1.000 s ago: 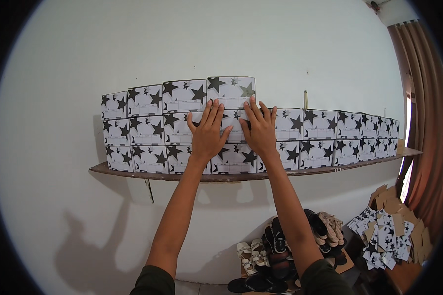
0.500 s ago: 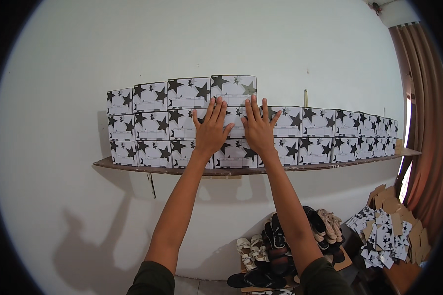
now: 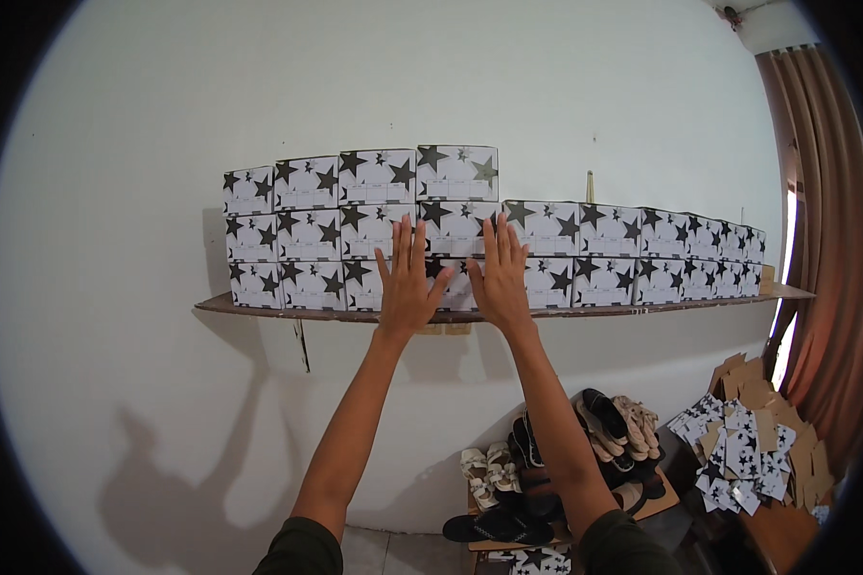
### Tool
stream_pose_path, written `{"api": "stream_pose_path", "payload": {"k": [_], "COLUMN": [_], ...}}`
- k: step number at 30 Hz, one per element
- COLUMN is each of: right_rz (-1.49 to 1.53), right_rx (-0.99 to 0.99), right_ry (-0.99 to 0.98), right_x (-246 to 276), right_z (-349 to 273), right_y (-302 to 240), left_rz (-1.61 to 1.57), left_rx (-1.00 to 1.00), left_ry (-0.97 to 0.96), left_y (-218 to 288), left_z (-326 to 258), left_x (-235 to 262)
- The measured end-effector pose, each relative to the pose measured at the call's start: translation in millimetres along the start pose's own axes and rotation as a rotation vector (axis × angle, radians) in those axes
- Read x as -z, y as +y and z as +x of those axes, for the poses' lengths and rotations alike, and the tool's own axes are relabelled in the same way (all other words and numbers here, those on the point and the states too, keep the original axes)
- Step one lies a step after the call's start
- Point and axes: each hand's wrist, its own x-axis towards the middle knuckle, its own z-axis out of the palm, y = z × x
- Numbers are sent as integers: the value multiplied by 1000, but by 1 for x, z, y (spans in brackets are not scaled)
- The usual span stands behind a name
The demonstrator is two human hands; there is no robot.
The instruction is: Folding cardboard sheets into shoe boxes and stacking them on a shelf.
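Several white shoeboxes with black and grey stars stand in rows on a wall shelf [image 3: 585,312], three high at the left and two high at the right. My left hand [image 3: 410,290] lies flat, fingers stretched upward, over the fronts of the middle and bottom rows. Beside it, my right hand [image 3: 501,286] is spread the same way, thumb towards the left one. Neither hand grips anything; whether the palms press on the boxes I cannot tell. Above the hands sits the rightmost top-row shoebox [image 3: 457,174]. Parts of the boxes behind my hands are hidden.
Below the shelf, sandals and shoes [image 3: 497,525] are heaped on a low wooden stand. Flattened star-print cardboard [image 3: 743,455] and brown cardboard pieces [image 3: 807,460] lie piled at the lower right. A brown curtain [image 3: 825,211] hangs at the right.
Both hands have slid down the box fronts, their fingertips dropping from the top row's lower edge to the middle row. The view has shifted slightly; the stack looks the same.
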Motion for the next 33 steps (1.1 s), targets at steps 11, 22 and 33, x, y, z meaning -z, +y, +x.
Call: {"api": "stream_pose_path", "payload": {"k": [11, 22, 33], "right_rz": [357, 529, 197], "right_rx": [-205, -698, -1040], "right_ry": [-187, -327, -217], "right_x": [60, 196, 467], "right_z": [-126, -298, -459], "right_y": [-38, -22, 34], "left_rz": [-468, -915, -1341], "left_rx": [224, 797, 892], "left_ry": [-70, -469, -741], "left_y": [41, 174, 445], "left_z": [-139, -295, -364], "left_x": [39, 30, -36]}}
